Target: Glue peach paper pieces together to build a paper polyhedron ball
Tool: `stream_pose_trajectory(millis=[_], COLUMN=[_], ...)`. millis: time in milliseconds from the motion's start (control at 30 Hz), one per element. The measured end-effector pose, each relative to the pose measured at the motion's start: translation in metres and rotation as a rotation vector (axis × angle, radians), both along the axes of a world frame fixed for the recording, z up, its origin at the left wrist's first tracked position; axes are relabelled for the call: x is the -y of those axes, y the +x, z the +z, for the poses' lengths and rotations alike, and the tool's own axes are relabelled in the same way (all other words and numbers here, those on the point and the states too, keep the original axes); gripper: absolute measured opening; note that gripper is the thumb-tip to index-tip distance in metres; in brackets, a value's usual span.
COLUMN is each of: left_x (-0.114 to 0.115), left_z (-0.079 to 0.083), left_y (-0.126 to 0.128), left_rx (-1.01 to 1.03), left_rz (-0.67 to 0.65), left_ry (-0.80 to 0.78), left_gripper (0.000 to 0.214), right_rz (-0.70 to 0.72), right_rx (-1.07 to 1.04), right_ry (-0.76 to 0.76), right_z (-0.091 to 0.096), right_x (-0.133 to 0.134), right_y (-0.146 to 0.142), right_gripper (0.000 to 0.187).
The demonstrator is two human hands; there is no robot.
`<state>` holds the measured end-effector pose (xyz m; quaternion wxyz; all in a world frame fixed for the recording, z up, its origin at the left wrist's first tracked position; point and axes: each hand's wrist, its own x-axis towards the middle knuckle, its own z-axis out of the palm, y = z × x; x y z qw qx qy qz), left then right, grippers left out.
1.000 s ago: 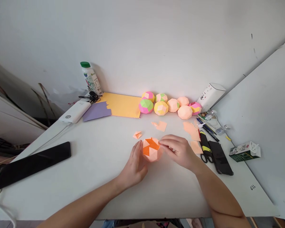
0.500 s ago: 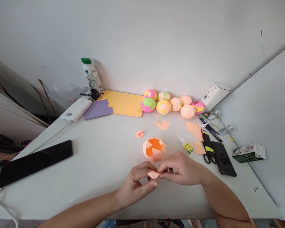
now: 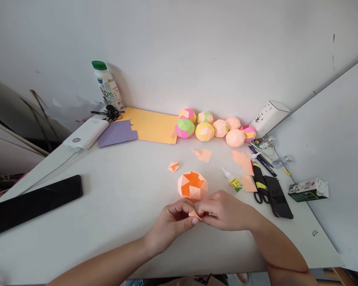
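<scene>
Between both hands is a small folded piece of peach paper (image 3: 194, 215). My left hand (image 3: 174, 222) pinches it with thumb and fingers. My right hand (image 3: 223, 211) closes on its right end, fingertips partly hidden behind the paper. Just beyond the hands stands a hollow peach paper ball (image 3: 193, 185), open at the top with an orange inside. Left of the ball lies another small folded paper piece (image 3: 173, 167). A glue bottle (image 3: 233, 180) with a white nozzle lies to the right of the ball.
Finished-looking paper balls (image 3: 204, 131) in several colours line the wall. Yellow card (image 3: 155, 126) and purple paper (image 3: 117, 133) lie at the left, by a white power bank (image 3: 86, 134). Right are scissors (image 3: 261, 196), a phone (image 3: 278, 196), paper scraps (image 3: 248, 183) and a carton (image 3: 308, 190).
My fingers have drawn closer together around the folded paper, which now shows less and is tilted. The camera view has shifted slightly; the table things look unmoved.
</scene>
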<state>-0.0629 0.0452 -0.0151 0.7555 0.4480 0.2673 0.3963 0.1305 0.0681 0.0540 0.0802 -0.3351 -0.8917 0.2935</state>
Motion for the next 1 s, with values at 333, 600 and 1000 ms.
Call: stream_pose_trajectory(millis=[333, 600, 1000], left_x=[0.003, 0.002, -0.005], left_z=[-0.003, -0.001, 0.002], left_y=[0.000, -0.003, -0.005], left_rx=[0.052, 0.041, 0.118], left_rz=[-0.090, -0.153, -0.167], left_ry=[0.030, 0.056, -0.042], left_gripper=[0.011, 0.013, 0.009], right_rz=[0.086, -0.534, -0.762], right_rx=[0.047, 0.655, 0.952], right_ry=[-0.056, 0.151, 0.023], right_z=[0.007, 0.003, -0.014], right_x=[-0.001, -0.031, -0.057], right_y=[0.009, 0.038, 0.060], right_gripper=[0.009, 0.025, 0.044])
